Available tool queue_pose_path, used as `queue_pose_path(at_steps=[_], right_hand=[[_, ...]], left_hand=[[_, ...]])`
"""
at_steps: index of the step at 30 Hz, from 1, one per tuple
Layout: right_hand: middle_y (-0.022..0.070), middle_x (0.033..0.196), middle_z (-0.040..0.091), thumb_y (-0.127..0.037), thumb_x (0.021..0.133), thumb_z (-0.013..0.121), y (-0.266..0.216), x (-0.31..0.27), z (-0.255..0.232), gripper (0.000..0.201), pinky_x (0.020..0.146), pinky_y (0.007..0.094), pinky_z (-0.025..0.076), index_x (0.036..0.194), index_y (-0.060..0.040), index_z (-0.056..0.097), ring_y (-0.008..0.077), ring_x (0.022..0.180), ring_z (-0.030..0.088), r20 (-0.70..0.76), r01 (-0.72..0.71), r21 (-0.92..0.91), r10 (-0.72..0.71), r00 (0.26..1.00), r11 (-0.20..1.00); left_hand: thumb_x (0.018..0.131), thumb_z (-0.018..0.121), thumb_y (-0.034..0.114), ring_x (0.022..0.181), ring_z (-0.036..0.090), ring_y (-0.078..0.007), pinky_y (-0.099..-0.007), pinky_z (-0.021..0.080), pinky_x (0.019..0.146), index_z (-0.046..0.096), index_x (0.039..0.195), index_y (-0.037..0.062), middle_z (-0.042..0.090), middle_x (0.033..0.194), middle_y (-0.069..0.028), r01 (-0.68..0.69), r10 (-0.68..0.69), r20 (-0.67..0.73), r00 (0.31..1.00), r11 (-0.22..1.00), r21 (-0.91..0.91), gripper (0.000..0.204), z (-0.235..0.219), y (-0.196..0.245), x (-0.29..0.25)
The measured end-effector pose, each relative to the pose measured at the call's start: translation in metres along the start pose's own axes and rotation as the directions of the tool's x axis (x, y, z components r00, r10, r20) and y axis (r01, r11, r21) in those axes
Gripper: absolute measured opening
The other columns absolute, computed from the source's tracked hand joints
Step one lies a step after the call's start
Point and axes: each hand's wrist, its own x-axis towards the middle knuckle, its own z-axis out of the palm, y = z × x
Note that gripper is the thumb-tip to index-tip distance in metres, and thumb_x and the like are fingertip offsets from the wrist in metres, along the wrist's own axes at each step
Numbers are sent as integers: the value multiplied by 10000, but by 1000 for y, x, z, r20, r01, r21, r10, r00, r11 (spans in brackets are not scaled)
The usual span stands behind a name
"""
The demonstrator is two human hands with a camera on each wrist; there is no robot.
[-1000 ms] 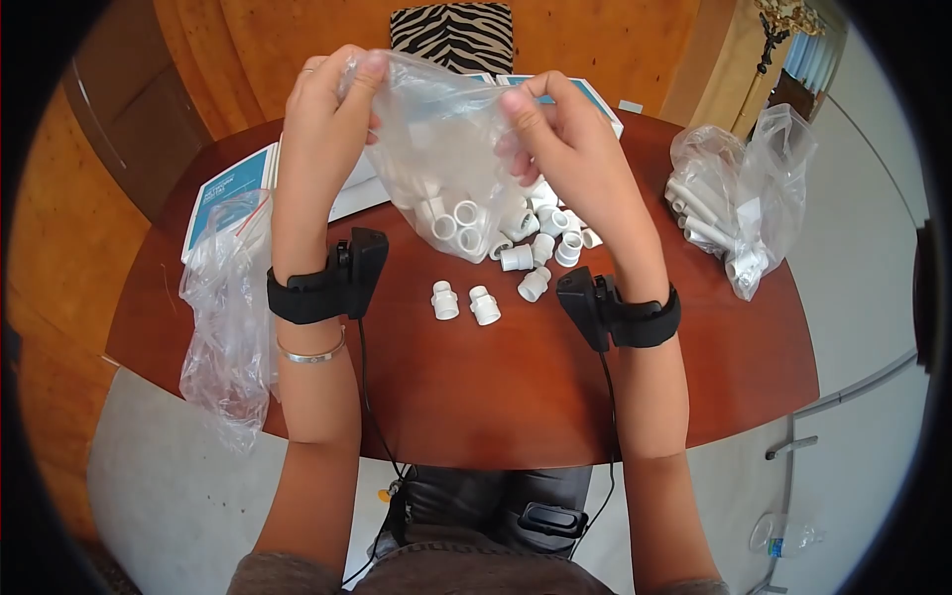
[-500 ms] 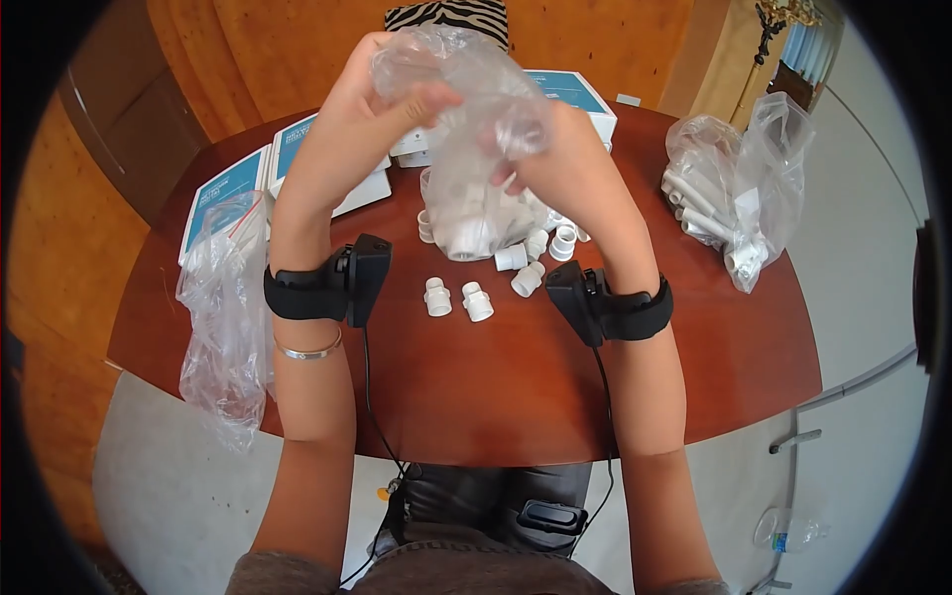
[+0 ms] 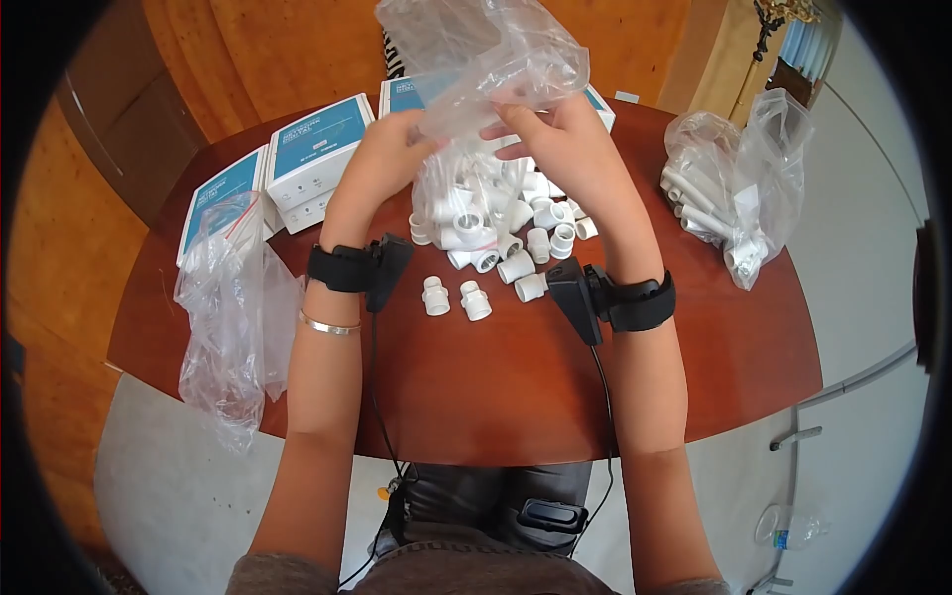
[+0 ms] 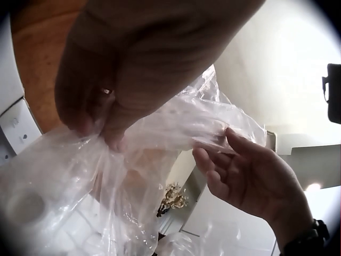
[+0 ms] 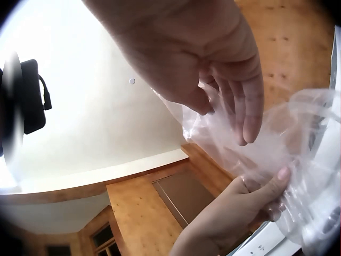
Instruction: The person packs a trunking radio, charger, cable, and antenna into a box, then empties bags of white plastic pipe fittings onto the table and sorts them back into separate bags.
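Observation:
A clear plastic bag [image 3: 486, 50] holding white pipe fittings [image 3: 466, 223] stands on the table in the head view, its upper part folded over above the hands. My left hand [image 3: 382, 159] pinches the gathered neck of the bag between thumb and fingers, seen close in the left wrist view. On the other side, my right hand [image 3: 575, 149] is at the loose top of the bag, with thumb and fingers apart and the film between them in the right wrist view. Loose white fittings [image 3: 561, 241] lie beside the bag, and two adapters [image 3: 476, 300] sit nearer me.
White and blue boxes [image 3: 322, 139] stand along the table's back and left. Another clear bag [image 3: 223, 317] hangs over the left front edge. A bag of white pipe pieces [image 3: 699, 203] stands at the right. A clear bottle [image 3: 788, 528] lies on the floor.
The bag's mouth was stretched between both hands, then drawn together and upward. The left hand has come down to the neck, and the loose top now folds over toward the right.

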Motion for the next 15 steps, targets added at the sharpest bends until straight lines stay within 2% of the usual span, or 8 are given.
queue_pose_path(at_steps=[2, 4, 5, 9, 11, 12, 14, 15], right_hand=[[139, 920, 664, -150, 880, 565, 1, -1, -4, 255, 624, 318, 537, 1044, 44, 588, 211, 772, 669, -8, -20, -65, 19, 1000, 998], [99, 1030, 634, -180, 904, 582, 5, 0, -8, 246, 674, 301, 541, 1076, -5, 581, 196, 881, 659, 46, -63, -214, 74, 996, 975], [99, 1030, 634, -180, 904, 582, 7, 0, -8, 246, 674, 301, 541, 1076, -5, 581, 196, 881, 659, 47, -63, -215, 75, 996, 975], [94, 1019, 635, -225, 899, 604, 16, 1, -6, 281, 676, 297, 534, 1079, -10, 584, 179, 863, 654, 51, -12, -224, 24, 998, 974], [96, 1012, 636, -242, 904, 605, 12, 2, -4, 297, 675, 292, 532, 1080, -5, 585, 175, 855, 653, 60, 39, -189, -28, 998, 981], [98, 1005, 637, -262, 912, 599, 8, 2, -5, 314, 673, 287, 530, 1081, 3, 587, 172, 848, 651, 4, 7, -121, -7, 1000, 993], [100, 995, 640, -295, 930, 580, 0, 2, -3, 347, 669, 281, 526, 1078, 19, 590, 171, 836, 649, -115, -9, 11, 10, 993, 1000], [99, 992, 642, -309, 939, 569, -2, 4, -3, 364, 668, 279, 525, 1075, 28, 592, 174, 832, 648, -184, 9, 70, 4, 983, 998]], left_hand=[[824, 665, 170, 576, 646, -187, -299, 478, 525, 612, 977, -29, 612, 741, -95, 36, -35, -188, 982, 999, 1, 257, -4, -9, 5], [821, 651, 128, 620, 619, -149, -282, 467, 507, 613, 994, -22, 616, 765, -72, 62, -73, -223, 972, 996, -58, 233, -6, -14, 6], [818, 636, 87, 665, 592, -111, -264, 455, 490, 614, 1012, -14, 621, 788, -50, 85, -113, -256, 960, 989, -117, 220, -7, -15, 5], [798, 670, 100, 697, 578, -114, -261, 466, 554, 599, 989, -7, 618, 833, -61, 100, -139, -280, 950, 984, -150, 230, -16, -20, 6], [766, 709, 105, 765, 560, -124, -265, 467, 649, 575, 988, 0, 612, 875, -58, -73, 139, -365, 921, 979, 188, 280, -23, -21, 5], [766, 709, 105, 765, 560, -124, -265, 467, 649, 575, 988, 0, 612, 875, -58, -52, 128, -382, 915, 978, 202, 280, -27, -23, 3], [695, 785, 200, 924, 593, -273, -376, 465, 753, 549, 1034, 7, 602, 938, -140, -120, 180, -433, 883, 980, 161, 455, -35, 1, -10], [695, 785, 200, 924, 593, -273, -376, 465, 753, 549, 1034, 7, 602, 938, -140, -87, 163, -455, 875, 979, 182, 455, -42, 10, -16]])
